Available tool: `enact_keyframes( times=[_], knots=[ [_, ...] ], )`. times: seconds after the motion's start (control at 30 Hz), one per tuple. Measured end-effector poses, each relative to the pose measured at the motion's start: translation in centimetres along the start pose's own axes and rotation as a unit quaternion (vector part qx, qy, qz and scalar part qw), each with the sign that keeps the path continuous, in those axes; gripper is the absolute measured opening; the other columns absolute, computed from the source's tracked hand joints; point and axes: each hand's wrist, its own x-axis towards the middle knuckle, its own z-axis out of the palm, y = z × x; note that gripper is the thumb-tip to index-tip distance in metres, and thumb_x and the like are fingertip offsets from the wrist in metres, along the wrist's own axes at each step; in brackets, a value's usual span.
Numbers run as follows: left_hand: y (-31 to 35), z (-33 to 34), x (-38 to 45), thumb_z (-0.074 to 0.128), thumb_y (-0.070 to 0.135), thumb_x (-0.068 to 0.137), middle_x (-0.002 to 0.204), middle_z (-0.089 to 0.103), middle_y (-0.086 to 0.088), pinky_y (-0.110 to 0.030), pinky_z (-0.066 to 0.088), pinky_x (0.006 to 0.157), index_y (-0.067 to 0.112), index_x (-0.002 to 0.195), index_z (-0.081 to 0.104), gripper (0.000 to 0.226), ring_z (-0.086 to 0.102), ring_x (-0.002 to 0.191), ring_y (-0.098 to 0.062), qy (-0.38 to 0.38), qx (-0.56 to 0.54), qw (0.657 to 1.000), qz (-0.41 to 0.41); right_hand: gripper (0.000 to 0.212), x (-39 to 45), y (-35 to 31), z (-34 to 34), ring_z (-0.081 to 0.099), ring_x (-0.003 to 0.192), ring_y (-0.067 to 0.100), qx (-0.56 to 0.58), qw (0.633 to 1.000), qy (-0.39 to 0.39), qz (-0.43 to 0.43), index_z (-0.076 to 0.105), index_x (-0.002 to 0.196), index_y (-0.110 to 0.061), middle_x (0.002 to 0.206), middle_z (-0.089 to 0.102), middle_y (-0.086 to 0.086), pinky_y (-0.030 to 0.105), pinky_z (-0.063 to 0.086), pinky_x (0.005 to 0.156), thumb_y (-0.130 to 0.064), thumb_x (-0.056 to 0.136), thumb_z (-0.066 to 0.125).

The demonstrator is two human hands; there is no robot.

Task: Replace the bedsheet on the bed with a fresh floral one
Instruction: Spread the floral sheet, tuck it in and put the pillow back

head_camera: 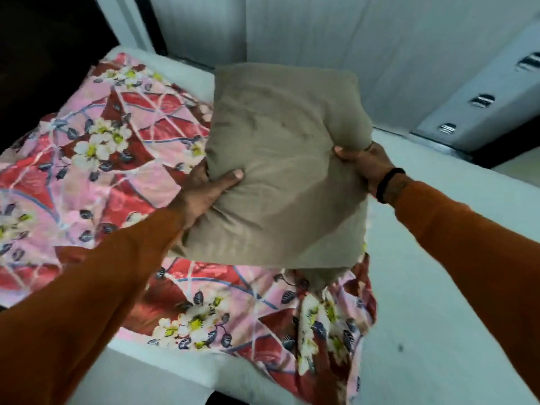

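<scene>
Floral bedsheet point(117, 159), pink and red with white blossoms, lies rumpled across part of the white mattress point(438, 273) beneath your arms. Your left hand point(201, 194) and right hand point(362, 165) each grip a side of a plump, soft olive pillow point(286, 159), seemingly held above the sheet.

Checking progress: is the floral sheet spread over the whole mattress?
No. The pink-red floral sheet lies bunched, leaving the white mattress bare on the right.

pillow point(280, 171) held above floral sheet point(96, 159), sheet on mattress point(438, 287), wall point(321, 39) behind
</scene>
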Motion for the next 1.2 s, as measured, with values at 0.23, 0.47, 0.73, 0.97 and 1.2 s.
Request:
enact_keyframes(
  times=[0.23, 0.47, 0.73, 0.97, 1.2],
  knots=[
    [-1.5, 25.0, -7.0, 0.085, 0.057, 0.073, 0.137, 0.064, 0.005, -0.037, 0.048, 0.11, 0.028, 0.145, 0.049, 0.085, 0.061, 0.124, -0.015, -0.123, 0.08, 0.989, -0.012, 0.044, -7.5, 7.4, -26.6, 0.068, 0.11, 0.03, -0.08, 0.985, 0.138, 0.065, 0.068, 0.126, -0.009, 0.107, 0.073, 0.007, 0.044, 0.053, 0.102, -0.017, 0.085, 0.081],
    [-6.0, 40.2, -14.6, 0.075, 0.056, 0.083, 0.152, 0.05, -0.009, -0.026, 0.035, 0.112, 0.017, 0.157, 0.032, 0.094, 0.048, 0.139, -0.028, -0.205, 0.225, 0.951, -0.058, 0.048, -14.1, 18.3, -40.3, 0.061, 0.102, 0.03, -0.132, 0.958, 0.189, 0.169, 0.063, 0.131, -0.01, 0.109, 0.067, 0.01, 0.049, 0.051, 0.102, -0.026, 0.088, 0.079],
    [-11.2, 41.7, -16.2, 0.072, 0.043, 0.089, 0.147, 0.054, -0.01, -0.038, 0.042, 0.111, 0.017, 0.15, 0.039, 0.074, 0.052, 0.134, -0.032, -0.385, 0.386, 0.829, -0.127, 0.059, -13.6, 26.4, -40.1, 0.047, 0.129, 0.047, -0.236, 0.89, 0.285, 0.265, 0.044, 0.143, -0.011, 0.142, 0.05, 0.025, 0.055, 0.042, 0.107, -0.029, 0.092, 0.068],
    [-8.5, 34.3, -6.8, 0.064, 0.01, 0.098, 0.114, 0.071, -0.017, -0.018, 0.052, 0.068, 0.007, 0.126, 0.065, 0.029, 0.066, 0.087, -0.02, -0.291, 0.322, 0.893, -0.115, 0.027, -6.8, 21.6, -30.0, 0.059, 0.112, 0.037, -0.34, 0.901, 0.269, -0.01, 0.066, 0.118, -0.013, 0.12, 0.065, 0.016, 0.047, 0.046, 0.101, -0.025, 0.094, 0.063],
    [-7.4, 21.4, 6.8, 0.066, 0.022, 0.095, 0.101, 0.072, -0.008, -0.03, 0.051, 0.083, 0.018, 0.119, 0.065, 0.024, 0.067, 0.092, -0.025, -0.081, 0.363, 0.928, 0.012, 0.057, 5.2, 16.6, -11.7, 0.063, 0.11, 0.032, -0.343, 0.934, 0.084, -0.049, 0.065, 0.128, -0.014, 0.121, 0.068, 0.014, 0.039, 0.05, 0.095, -0.039, 0.08, 0.083]
  ],
)
